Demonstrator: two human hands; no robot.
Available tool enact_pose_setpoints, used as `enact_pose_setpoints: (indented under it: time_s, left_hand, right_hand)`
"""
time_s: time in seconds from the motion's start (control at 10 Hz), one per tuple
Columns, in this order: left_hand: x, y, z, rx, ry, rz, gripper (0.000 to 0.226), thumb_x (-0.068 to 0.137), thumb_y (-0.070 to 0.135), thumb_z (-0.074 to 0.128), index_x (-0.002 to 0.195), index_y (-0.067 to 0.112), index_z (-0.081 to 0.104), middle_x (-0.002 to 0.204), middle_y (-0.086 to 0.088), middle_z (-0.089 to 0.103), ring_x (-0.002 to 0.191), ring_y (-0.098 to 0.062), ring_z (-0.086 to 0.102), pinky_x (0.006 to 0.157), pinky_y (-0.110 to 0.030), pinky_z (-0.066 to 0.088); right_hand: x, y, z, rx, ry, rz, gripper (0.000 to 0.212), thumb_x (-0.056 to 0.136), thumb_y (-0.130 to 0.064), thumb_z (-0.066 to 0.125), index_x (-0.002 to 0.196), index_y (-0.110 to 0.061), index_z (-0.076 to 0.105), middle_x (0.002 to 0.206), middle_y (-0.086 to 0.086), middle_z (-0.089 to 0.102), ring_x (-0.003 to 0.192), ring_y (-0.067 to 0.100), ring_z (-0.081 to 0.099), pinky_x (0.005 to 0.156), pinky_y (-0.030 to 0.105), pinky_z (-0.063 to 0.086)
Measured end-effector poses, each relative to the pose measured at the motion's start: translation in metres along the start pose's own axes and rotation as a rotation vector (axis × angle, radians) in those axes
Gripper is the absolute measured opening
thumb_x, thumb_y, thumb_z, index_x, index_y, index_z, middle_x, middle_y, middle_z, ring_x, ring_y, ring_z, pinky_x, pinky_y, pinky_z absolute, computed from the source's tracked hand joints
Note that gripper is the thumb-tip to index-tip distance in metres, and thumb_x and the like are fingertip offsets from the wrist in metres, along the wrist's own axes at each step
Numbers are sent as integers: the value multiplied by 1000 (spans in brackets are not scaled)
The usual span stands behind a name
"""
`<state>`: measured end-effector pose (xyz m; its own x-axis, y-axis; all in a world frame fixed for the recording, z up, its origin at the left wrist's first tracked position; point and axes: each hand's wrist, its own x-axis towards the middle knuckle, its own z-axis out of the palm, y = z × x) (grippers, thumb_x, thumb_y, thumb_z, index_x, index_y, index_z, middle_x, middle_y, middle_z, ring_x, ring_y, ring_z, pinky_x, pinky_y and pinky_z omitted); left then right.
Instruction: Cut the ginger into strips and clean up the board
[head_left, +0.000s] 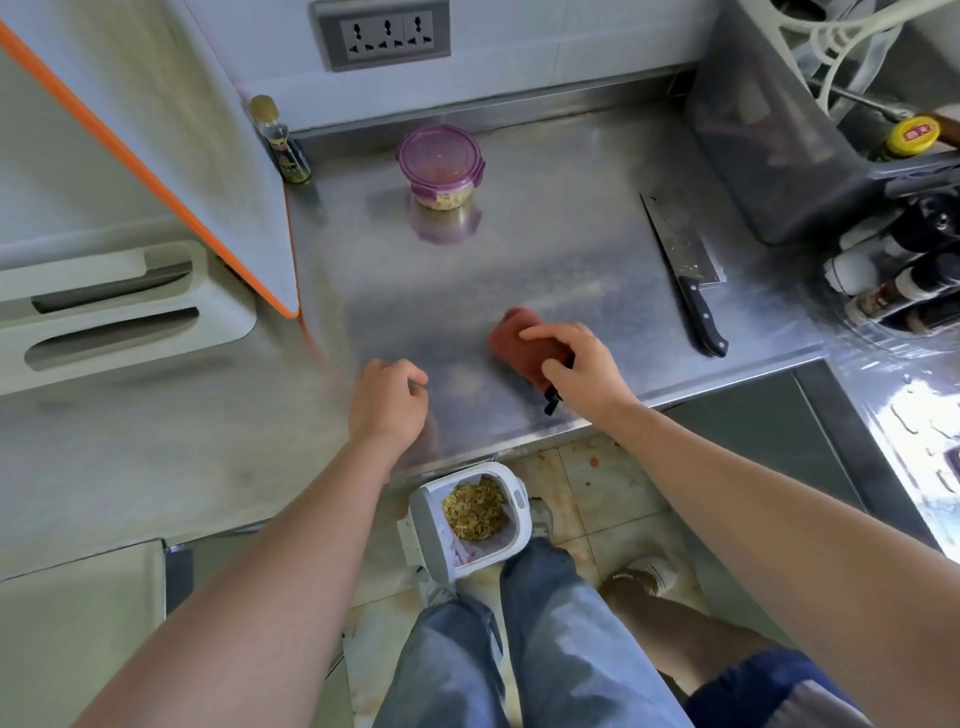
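Two hands work near the front edge of the steel counter (519, 249): your right hand (576, 364) grips the red cloth (511, 340) on the steel, and your left hand (388, 400) rests nearby, fingers curled with nothing seen in them. Pale ginger strips (442, 198) sit in the purple-lidded tub (439, 148) at the back; the orange-edged board (156, 156) stands at left, and the knife (684, 254) lies at right.

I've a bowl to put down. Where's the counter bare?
Bare counter lies between the purple-lidded container, the cleaver and the red cloth under the right hand; also between the container and the upright board. The right end is crowded with bottles.
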<state>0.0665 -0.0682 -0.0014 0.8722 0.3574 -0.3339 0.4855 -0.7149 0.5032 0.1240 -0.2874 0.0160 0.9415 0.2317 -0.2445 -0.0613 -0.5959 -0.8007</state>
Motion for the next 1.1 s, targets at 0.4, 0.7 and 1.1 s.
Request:
enact_pose_setpoints:
  time_s: [0.4,0.7,1.1]
  left_hand:
    - [35,26,6,17,-12,-1,30,90,10,48,107,20,70,116,-10,62,109,-28,58,95,-33,44]
    - [78,53,3,-21,-3,-37,32,89,10,47,112,17,69,119,-11,64,110,-28,59,97,-32,44]
    - [104,67,-6,-56,31,-56,33,92,8,47,120,14,65,127,-7,61,118,-23,55,99,-30,39]
  right_hand:
    - [63,-16,-26,551,-203,358,44,83,15,37,105,-13,63,94,7,61,71,14,54,52,19,49]
    - [141,-39,-30,766,-44,328,40,89,13,36,117,-9,53,100,13,58,74,21,63,61,29,56]
    - [206,0,-13,-80,-98,189,60,85,-18,57,141,-30,42,108,5,41,95,23,48,81,31,42]
